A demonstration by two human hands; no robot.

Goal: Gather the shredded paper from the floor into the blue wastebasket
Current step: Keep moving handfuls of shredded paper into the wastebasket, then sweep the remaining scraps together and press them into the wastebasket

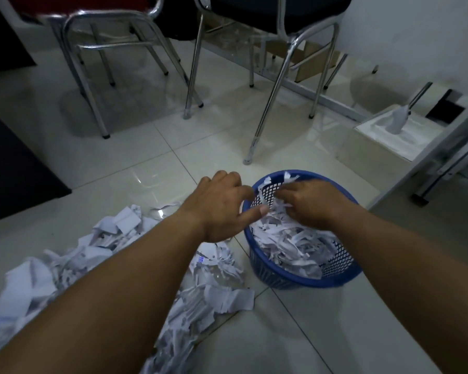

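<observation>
Over the blue wastebasket, your right hand clutches shredded paper inside it; your left hand hovers at the rim, fingers loosely spread. More shreds litter the floor alongside.

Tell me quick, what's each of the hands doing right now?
Left hand: open, holding nothing, at the blue wastebasket rim.
Right hand: closed on shredded paper over the wastebasket.

**Around the wastebasket**

Take the wastebasket as your landmark: paper shreds lie in it, a bigger paper pile spreads on the floor to its left, two chairs stand behind it, and a box sits behind to its right.
</observation>
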